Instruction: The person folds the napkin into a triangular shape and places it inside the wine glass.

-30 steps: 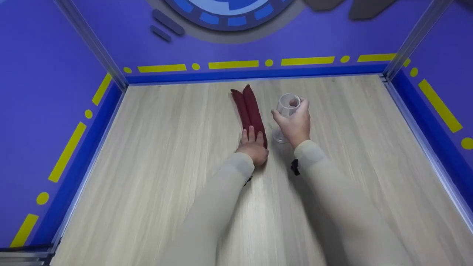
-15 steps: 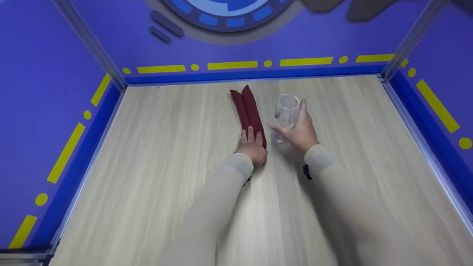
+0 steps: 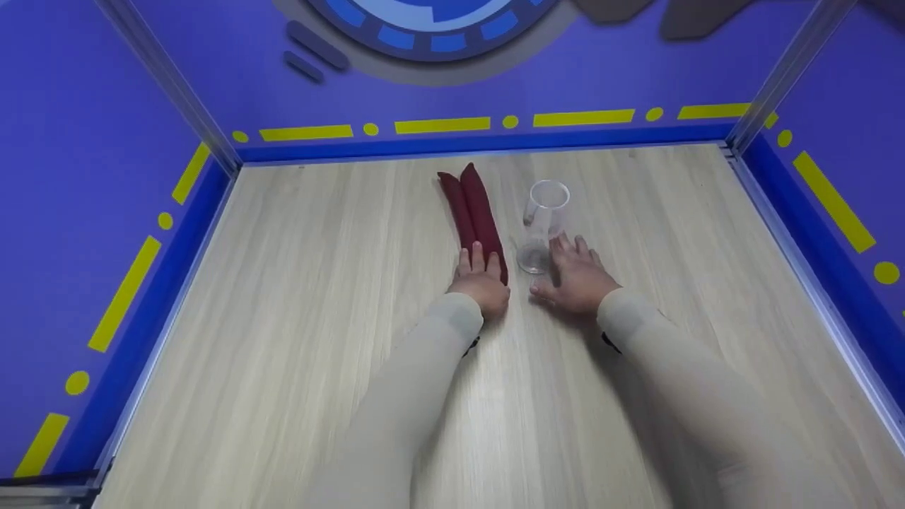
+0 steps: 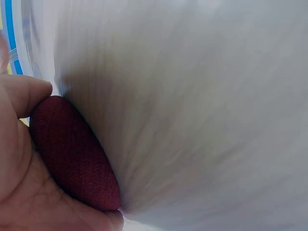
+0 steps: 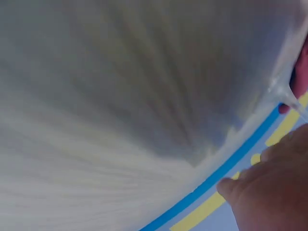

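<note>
A long dark red folded cloth (image 3: pixel 482 208) lies on the table, its far end split into two points. My left hand (image 3: pixel 482 286) rests over its near end, with fingers along the top. In the left wrist view, the thumb and a finger hold the rounded end of the folded cloth (image 4: pixel 74 154) from both sides. A clear stemmed glass (image 3: pixel 548 205) stands upright just right of the cloth. Beside its foot is my right hand (image 3: pixel 580 279), fingers spread and holding nothing; whether a fingertip touches the glass I cannot tell.
The pale wood-grain table (image 3: pixel 297 318) is bounded by a blue back wall (image 3: pixel 452 99) and side walls with yellow marks. Metal rails run along the table's side edges.
My right hand has let go of the glass's bowl and moved down and toward me, its fingers opening. The glass stays standing. My left hand has kept its place on the cloth.
</note>
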Available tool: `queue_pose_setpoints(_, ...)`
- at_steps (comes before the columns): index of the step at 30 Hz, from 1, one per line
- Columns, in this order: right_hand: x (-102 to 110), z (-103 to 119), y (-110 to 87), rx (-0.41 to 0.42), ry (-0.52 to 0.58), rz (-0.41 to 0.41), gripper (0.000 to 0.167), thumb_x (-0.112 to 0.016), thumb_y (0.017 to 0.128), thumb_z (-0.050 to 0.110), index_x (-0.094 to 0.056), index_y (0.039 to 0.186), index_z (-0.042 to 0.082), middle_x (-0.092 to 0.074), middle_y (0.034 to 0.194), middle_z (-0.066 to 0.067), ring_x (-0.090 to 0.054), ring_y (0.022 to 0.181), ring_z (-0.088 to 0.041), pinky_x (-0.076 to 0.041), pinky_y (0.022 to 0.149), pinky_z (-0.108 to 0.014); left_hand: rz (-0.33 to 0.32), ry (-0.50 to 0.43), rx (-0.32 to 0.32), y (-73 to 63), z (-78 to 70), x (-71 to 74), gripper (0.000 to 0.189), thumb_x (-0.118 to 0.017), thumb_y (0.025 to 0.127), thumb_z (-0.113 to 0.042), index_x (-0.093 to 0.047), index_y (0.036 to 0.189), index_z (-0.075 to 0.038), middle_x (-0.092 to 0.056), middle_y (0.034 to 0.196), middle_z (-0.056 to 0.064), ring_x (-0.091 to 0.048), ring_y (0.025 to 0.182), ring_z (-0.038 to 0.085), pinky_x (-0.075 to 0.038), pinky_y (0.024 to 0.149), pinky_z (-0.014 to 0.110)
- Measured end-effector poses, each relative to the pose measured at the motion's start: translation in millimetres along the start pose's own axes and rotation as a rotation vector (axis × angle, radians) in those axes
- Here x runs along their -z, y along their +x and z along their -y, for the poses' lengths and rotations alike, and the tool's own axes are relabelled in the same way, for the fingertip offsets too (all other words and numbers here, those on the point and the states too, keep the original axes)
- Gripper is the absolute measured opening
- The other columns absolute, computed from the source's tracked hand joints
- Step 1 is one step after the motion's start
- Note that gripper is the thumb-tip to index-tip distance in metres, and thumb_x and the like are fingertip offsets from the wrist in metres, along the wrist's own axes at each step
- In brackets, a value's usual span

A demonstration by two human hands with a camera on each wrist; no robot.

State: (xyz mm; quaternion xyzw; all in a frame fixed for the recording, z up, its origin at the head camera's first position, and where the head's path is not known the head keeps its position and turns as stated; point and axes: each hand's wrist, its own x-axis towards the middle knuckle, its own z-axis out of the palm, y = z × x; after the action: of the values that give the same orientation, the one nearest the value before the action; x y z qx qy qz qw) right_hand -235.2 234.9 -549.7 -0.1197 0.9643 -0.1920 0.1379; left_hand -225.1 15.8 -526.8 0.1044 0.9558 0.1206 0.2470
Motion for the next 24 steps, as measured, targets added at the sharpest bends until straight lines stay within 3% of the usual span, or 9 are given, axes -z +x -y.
queue_pose_setpoints(5, -8, -1, -2.5, 0.045, -0.05, 0.063, 0.114, -0.067, 0.094, 0.064, -0.01, 0.167, -0.002, -0.008, 0.175, -0.025, -0.004, 0.16, -0.055, -0.009, 0.127, -0.07, 0.0, -0.009, 0.002, 1.9, 0.1, -0.1, 0.074, -0.039, 0.111, -0.043, -0.006, 0.171, -0.015, 0.017, 0.176, 0.015, 0.016, 0.163, 0.04, -0.005, 0.134, 0.046)
queue_pose_setpoints(14, -5, 1, -5.3, 0.052, -0.15, 0.147, 0.116, -0.063, 0.094, 0.069, -0.007, 0.168, 0.0, -0.007, 0.175, -0.025, -0.004, 0.16, -0.054, -0.01, 0.127, -0.07, -0.021, -0.035, -0.002, 4.6, 1.5, 1.3, 0.075, -0.042, 0.11, -0.045, -0.009, 0.171, -0.015, 0.014, 0.177, 0.016, 0.011, 0.164, 0.04, -0.006, 0.134, 0.045)
queue_pose_setpoints(17, -3, 3, -6.9, 0.045, -0.158, 0.165, 0.116, -0.063, 0.095, 0.069, -0.006, 0.168, -0.001, -0.004, 0.176, -0.025, -0.002, 0.16, -0.054, -0.008, 0.127, -0.07, -0.074, -0.013, -0.027, 10.3, 2.4, 2.7, 0.072, -0.043, 0.11, -0.048, -0.023, 0.169, -0.011, -0.002, 0.177, 0.02, 0.0, 0.165, 0.041, -0.01, 0.134, 0.046)
queue_pose_setpoints(19, -3, 4, -7.5, 0.037, -0.166, 0.178, 0.116, -0.062, 0.095, 0.07, -0.005, 0.168, -0.001, -0.002, 0.176, -0.024, 0.0, 0.161, -0.053, -0.007, 0.128, -0.069, -0.135, 0.066, -0.057, 16.1, 3.2, 4.2, 0.064, -0.043, 0.111, -0.047, -0.041, 0.162, -0.008, -0.025, 0.173, 0.018, -0.016, 0.164, 0.038, -0.017, 0.133, 0.045)
queue_pose_setpoints(22, -4, 5, -7.1, 0.029, -0.169, 0.191, 0.116, -0.061, 0.095, 0.071, -0.004, 0.168, -0.001, 0.0, 0.176, -0.024, 0.001, 0.161, -0.052, -0.005, 0.128, -0.068, -0.235, 0.158, -0.057, 24.1, 4.5, 6.9, 0.051, -0.049, 0.111, -0.046, -0.067, 0.142, -0.009, -0.059, 0.154, 0.012, -0.044, 0.153, 0.029, -0.035, 0.126, 0.042)
queue_pose_setpoints(24, -5, 5, -6.8, 0.028, -0.165, 0.194, 0.117, -0.061, 0.095, 0.071, -0.005, 0.168, -0.001, 0.0, 0.176, -0.024, 0.001, 0.161, -0.053, -0.006, 0.128, -0.069, -0.278, 0.174, -0.028, 27.2, 5.3, 9.4, 0.043, -0.056, 0.109, -0.045, -0.077, 0.127, -0.012, -0.069, 0.141, 0.009, -0.059, 0.139, 0.027, -0.048, 0.116, 0.041)
